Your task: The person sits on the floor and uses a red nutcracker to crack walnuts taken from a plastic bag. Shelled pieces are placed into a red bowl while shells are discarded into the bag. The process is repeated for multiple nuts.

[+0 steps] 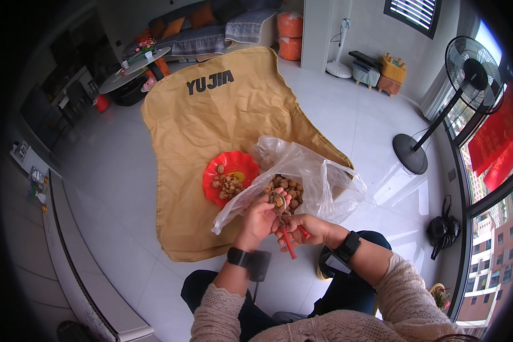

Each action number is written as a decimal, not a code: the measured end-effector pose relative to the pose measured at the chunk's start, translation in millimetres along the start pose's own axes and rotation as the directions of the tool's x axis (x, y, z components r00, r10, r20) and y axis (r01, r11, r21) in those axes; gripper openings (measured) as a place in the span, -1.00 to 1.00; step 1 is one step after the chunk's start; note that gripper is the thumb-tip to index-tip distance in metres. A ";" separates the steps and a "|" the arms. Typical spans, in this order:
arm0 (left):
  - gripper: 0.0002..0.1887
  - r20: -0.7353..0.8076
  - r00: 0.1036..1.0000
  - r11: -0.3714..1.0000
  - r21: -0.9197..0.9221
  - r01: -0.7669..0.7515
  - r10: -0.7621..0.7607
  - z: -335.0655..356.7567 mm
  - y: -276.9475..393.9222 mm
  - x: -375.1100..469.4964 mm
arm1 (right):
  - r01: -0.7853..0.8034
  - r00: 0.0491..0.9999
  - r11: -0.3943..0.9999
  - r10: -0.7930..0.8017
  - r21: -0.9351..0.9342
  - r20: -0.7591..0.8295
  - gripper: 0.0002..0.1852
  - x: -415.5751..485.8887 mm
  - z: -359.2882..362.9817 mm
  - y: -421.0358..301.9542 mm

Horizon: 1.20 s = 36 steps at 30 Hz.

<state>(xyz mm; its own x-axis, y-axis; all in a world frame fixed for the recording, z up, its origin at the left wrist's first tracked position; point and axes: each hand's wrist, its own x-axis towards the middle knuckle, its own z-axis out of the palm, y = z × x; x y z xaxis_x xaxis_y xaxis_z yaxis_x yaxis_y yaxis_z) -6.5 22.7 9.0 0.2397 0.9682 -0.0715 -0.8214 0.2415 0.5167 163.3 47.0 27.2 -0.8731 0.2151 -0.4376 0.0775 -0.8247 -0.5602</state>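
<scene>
My left hand [258, 220] holds a walnut [278, 201] that sits between the jaws of a nutcracker [290, 243] with red handles. Around the tool's pivot and handles are the fingers of my right hand [303, 228]. Just beyond both hands, a clear plastic bag [325, 188] lies gaping, with many whole walnuts [294, 188] in it. Left of the bag is a red scalloped plate [209, 175] bearing cracked walnut pieces [231, 186] and a few whole walnuts. Part of the bag's edge reaches over to the plate's side.
A tan cloth [188, 213] with printed lettering lies on the tiled floor under plate and bag. A black pedestal fan [410, 154] stands at the right by the windows. A low cabinet [81, 256] runs along the left; a coffee table [124, 81] and a sofa [188, 45] are farther off.
</scene>
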 end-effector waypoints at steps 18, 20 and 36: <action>-0.69 -0.092 0.987 0.984 0.129 -0.122 0.134 -5.4 -8.8 12.2 | 0.159 0.970 0.940 -0.206 0.303 0.129 -0.62 -17.1 -3.8 -24.8; -0.71 -0.095 0.981 0.968 0.205 -0.145 0.167 -5.3 -8.5 16.1 | 0.143 0.971 0.956 -0.185 0.256 0.149 -0.67 -14.5 -7.5 -21.2; -0.71 0.024 0.999 1.000 0.002 -0.029 0.029 -0.7 -3.0 11.6 | 0.258 0.942 0.933 -0.301 -0.249 -0.149 -0.32 -16.9 16.3 -12.9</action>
<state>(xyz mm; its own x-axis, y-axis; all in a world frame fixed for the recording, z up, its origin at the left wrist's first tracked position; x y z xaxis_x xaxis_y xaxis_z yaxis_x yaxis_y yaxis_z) -1.7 33.3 6.0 0.2286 0.9729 -0.0357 -0.8269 0.2134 0.5204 169.2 45.5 53.2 -0.7740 0.5286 -0.3486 -0.0334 -0.5838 -0.8112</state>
